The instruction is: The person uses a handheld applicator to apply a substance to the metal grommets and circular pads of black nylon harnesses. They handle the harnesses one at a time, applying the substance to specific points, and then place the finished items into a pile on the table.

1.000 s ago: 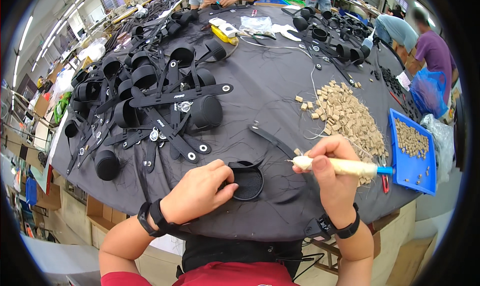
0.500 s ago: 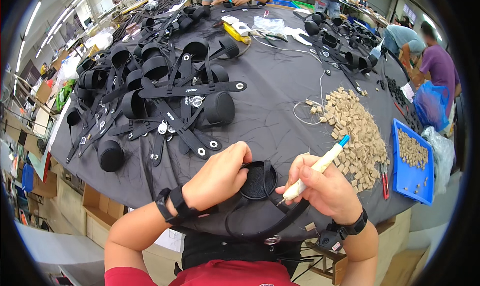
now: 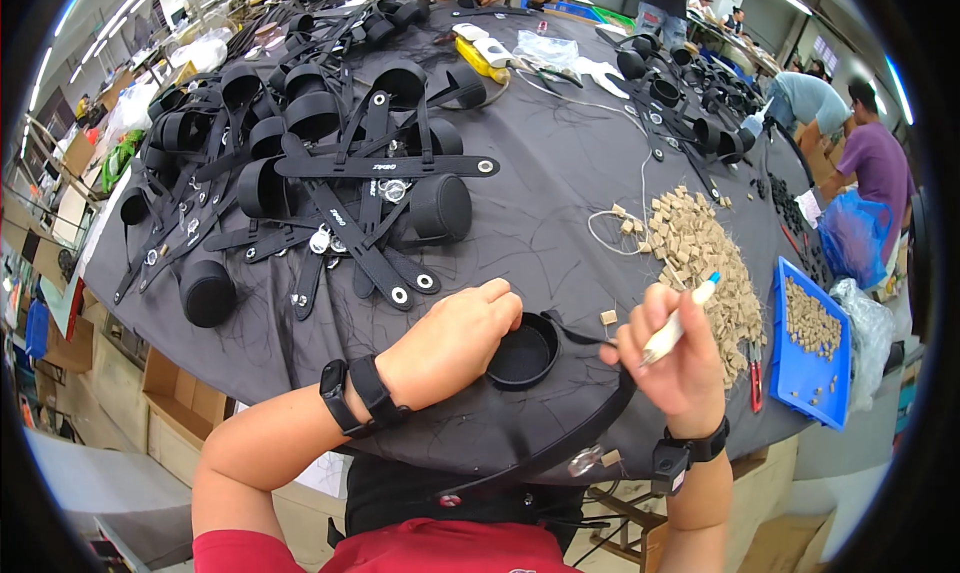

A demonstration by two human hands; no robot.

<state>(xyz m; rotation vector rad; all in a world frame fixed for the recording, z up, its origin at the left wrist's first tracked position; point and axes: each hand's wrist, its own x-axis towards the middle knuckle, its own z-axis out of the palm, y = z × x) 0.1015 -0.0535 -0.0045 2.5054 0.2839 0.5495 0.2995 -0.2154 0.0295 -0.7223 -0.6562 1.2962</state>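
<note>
My left hand [image 3: 462,339] has its fingers closed on the left rim of a round black cup [image 3: 525,358], which rests on the dark cloth near the table's front edge. A thin black strap [image 3: 580,335] runs from the cup's upper rim toward my right hand [image 3: 682,358]. Closed fingers of that hand hold a pen-shaped tool [image 3: 672,335] with a cream wrapped handle and a blue end. Its fingertips meet the strap's end; whether they pinch it, I cannot tell. A wider black strap [image 3: 590,425] curves below the hand, with a clear plastic piece [image 3: 585,460] beside it.
Several black cups with straps [image 3: 370,173] are heaped at the left. Small tan blocks [image 3: 705,253] form a pile on the right, beside red-handled scissors [image 3: 756,383] and a blue tray [image 3: 785,378]. A yellow-and-white device [image 3: 480,53] lies farther back. Other people work around the table.
My right hand has moved right and away from the cup, tool still in it. The cup has turned, and its thin strap now stretches toward that hand. The left hand stays at the cup.
</note>
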